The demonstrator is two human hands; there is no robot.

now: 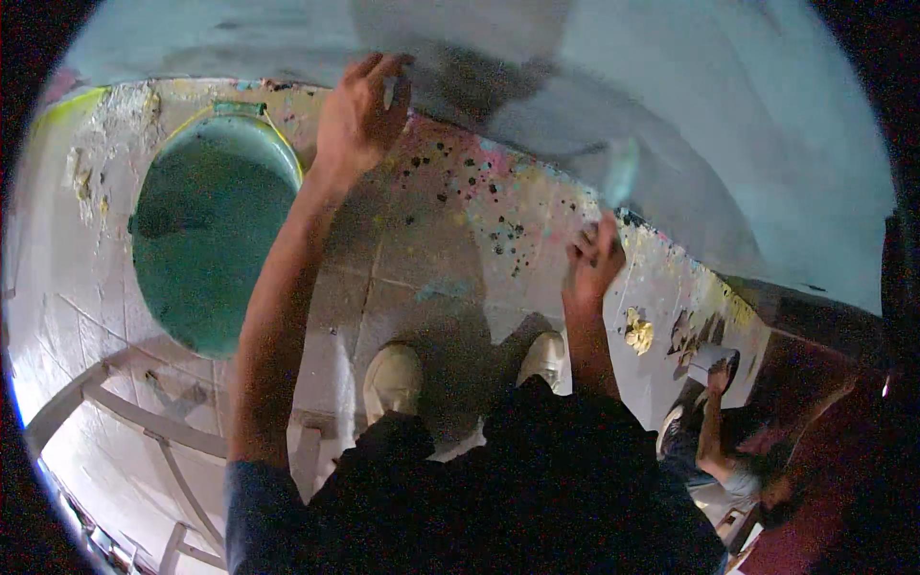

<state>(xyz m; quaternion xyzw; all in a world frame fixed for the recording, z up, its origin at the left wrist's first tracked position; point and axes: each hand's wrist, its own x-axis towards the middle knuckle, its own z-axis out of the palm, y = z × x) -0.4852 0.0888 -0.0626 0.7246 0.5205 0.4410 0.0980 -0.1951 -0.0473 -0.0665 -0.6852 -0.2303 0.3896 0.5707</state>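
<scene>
My left hand [364, 115] is up at the pale blue-grey wall [671, 77], its fingers loosely bent and the thumb apart, with a light patch showing between them. Whether the fingertips touch the wall I cannot tell. Lower and to the right, my right hand [594, 257] grips what looks like a paintbrush [623, 172]. Its pale teal head is smeared by motion and lies over the bottom of the wall. Left of my left forearm stands a large round bucket [292, 158] with a yellow-green handle, filled with dark teal liquid.
Paint spots [498, 192] and a crumpled yellowish scrap [637, 331] mark the tiled floor along the wall. A chair-like wooden frame [158, 417] stands at the lower left. At the lower right another person [733, 460] crouches, one hand on a white-and-dark object [714, 362]. My shoes [393, 379] are below.
</scene>
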